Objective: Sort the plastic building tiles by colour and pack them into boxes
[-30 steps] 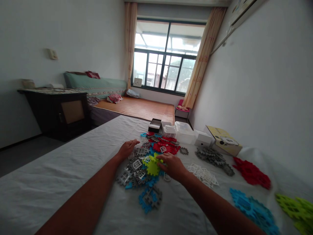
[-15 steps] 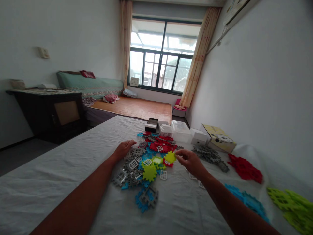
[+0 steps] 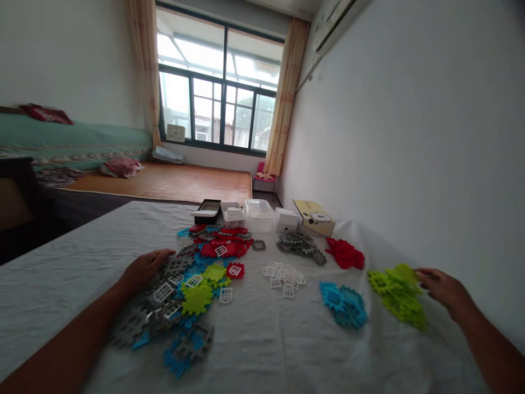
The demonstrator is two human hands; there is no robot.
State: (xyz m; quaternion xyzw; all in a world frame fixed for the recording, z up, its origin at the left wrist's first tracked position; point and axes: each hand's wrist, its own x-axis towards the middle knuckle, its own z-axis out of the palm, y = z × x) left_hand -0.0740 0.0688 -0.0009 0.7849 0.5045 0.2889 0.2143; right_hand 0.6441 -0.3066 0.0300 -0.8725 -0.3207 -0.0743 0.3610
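Pinching a green tile (image 3: 404, 272) between my right hand's (image 3: 445, 288) fingertips, I hold it over the green pile (image 3: 396, 295) at four o'clock on the sheet (image 3: 82, 257). At that pile's nine o'clock lies a blue pile (image 3: 343, 304). My left hand (image 3: 143, 269) rests flat and loose on the mixed heap (image 3: 184, 284) at eight o'clock.

Daylight from the bright window (image 3: 217, 104); edges stretched, slightly blurred.
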